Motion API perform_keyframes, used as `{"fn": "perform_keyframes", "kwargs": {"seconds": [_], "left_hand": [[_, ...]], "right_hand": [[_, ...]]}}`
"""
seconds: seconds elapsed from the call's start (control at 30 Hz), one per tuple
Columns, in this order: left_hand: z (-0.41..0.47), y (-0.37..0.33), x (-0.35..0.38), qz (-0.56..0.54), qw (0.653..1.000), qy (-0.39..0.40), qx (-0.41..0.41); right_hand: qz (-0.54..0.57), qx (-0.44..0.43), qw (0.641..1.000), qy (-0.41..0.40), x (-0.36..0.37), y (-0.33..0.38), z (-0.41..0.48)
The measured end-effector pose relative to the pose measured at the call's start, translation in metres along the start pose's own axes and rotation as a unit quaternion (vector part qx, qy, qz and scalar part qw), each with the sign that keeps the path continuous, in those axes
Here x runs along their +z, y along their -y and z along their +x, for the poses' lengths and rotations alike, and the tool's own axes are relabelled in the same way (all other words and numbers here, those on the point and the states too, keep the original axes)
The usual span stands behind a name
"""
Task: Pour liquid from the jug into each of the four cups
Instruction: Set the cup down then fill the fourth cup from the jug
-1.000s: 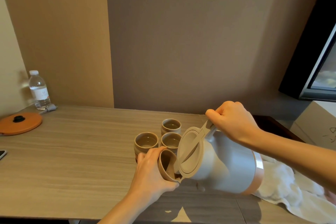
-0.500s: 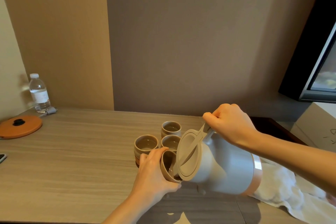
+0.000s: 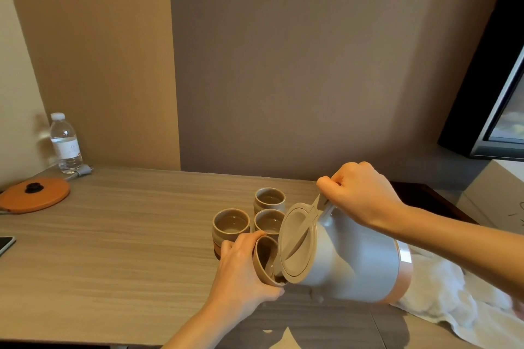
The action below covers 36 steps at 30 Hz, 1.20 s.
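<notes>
My right hand (image 3: 358, 194) grips the handle of a grey jug (image 3: 354, 261) with a tan lid, tipped steeply to the left so its spout meets a tan cup (image 3: 265, 259). My left hand (image 3: 241, 272) holds that cup tilted toward the jug, just above the table. Three more tan cups stand upright behind it: one at the left (image 3: 231, 225), one in the middle (image 3: 268, 221), one at the back (image 3: 269, 199). All three appear to hold liquid. The stream itself is hidden by the lid.
A wooden table (image 3: 113, 249) carries a water bottle (image 3: 65, 143) and an orange lid (image 3: 34, 194) at the far left, with a phone (image 3: 5, 244) at the left edge. A white towel (image 3: 453, 300) lies under the jug at the right.
The jug has tipped slightly further and moved a little toward me with the held cup. The three standing cups have not moved.
</notes>
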<state>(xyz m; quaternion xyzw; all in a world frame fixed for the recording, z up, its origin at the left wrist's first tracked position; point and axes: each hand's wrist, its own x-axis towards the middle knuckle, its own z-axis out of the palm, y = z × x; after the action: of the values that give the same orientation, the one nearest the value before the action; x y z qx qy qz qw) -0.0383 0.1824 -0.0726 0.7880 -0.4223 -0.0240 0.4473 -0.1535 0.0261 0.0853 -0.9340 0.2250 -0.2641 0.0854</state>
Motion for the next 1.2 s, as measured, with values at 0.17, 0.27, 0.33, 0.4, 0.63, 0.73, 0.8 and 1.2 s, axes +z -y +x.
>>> {"fn": "perform_keyframes", "kwargs": {"seconds": [0.17,0.27,0.33,0.4,0.63,0.73,0.8,1.2], "left_hand": [[-0.001,0.000,0.003,0.004,1.000,-0.002,-0.006],[0.000,-0.001,0.003,0.003,1.000,0.000,-0.004],[0.000,-0.001,0.004,0.001,1.000,-0.001,-0.005],[0.000,-0.001,0.005,0.000,1.000,-0.002,-0.006],[0.000,0.002,0.006,-0.005,1.000,-0.003,-0.008],[0.000,0.003,0.006,-0.001,1.000,-0.003,-0.005],[0.000,0.003,0.006,-0.003,1.000,-0.005,-0.006],[0.000,0.009,0.008,-0.016,1.000,-0.017,-0.018]], "right_hand": [[0.000,-0.006,1.000,0.002,0.001,-0.002,0.001],[-0.005,-0.008,1.000,0.004,0.000,0.000,0.000],[-0.013,-0.006,1.000,0.002,-0.001,0.002,-0.001],[-0.017,-0.008,1.000,0.002,-0.001,0.002,-0.001],[-0.019,-0.020,1.000,0.006,-0.001,0.003,0.000],[-0.021,-0.021,1.000,0.006,-0.001,0.004,0.001],[-0.019,-0.023,1.000,0.007,-0.001,0.004,0.002],[-0.013,-0.025,1.000,0.008,-0.001,0.006,0.007]]}}
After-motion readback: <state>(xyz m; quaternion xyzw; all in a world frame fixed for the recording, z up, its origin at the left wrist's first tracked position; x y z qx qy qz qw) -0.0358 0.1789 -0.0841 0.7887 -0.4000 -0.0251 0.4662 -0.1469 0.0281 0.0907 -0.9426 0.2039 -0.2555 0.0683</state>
